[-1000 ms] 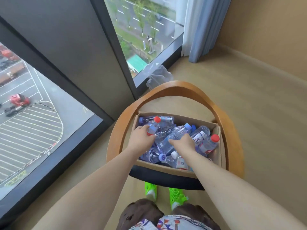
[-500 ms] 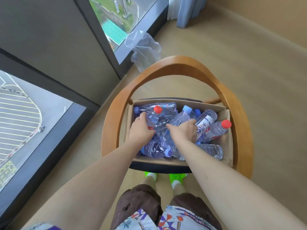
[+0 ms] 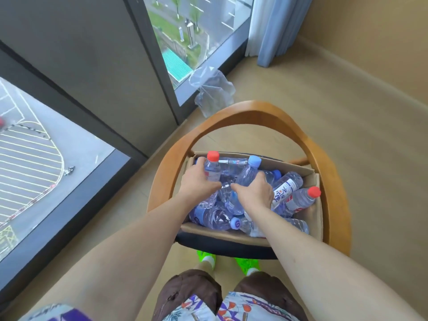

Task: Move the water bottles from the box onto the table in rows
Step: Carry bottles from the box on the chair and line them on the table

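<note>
**One head-worn view, looking steeply down**

A single wide-angle camera sits on the person's head, facing forward and down onto the cardboard box (image 3: 252, 235), close below at arm's reach. Beyond the box the floor recedes to a curtain (image 3: 275, 31); left of it stands a window (image 3: 196, 31). No second view overlaps it.

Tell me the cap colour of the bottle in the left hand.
Red, clearest in the head view: the left hand grips the bottle below its cap.

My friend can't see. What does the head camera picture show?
Left hand grips a red-capped clear plastic bottle, right hand a blue-capped one, over a brown cardboard box of bottles on a wooden chair.
</note>
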The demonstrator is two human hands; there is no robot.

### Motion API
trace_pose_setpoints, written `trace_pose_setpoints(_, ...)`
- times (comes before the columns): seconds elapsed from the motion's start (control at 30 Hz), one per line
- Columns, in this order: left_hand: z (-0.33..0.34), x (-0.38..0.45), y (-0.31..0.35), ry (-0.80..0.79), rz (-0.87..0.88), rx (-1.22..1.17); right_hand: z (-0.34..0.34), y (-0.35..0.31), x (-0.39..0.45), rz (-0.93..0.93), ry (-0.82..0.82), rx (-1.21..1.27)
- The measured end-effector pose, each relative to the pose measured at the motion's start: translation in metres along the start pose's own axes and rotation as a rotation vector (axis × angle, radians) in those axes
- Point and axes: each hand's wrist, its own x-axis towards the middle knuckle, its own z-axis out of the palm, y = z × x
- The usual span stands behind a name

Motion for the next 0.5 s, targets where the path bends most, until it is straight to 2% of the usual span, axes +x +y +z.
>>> trace_pose_setpoints(0.27, -0.033, -0.043, 0.041, 0.224, 0.024, 0.000, -0.053, -0.029, -0.004, -0.296, -0.116, 0.073)
trace_pose_setpoints(0.5, -0.070, -0.111, 0.053, 0.501, -0.053, -0.189, -0.082, -0.068, -0.033, -0.610, -0.222, 0.128)
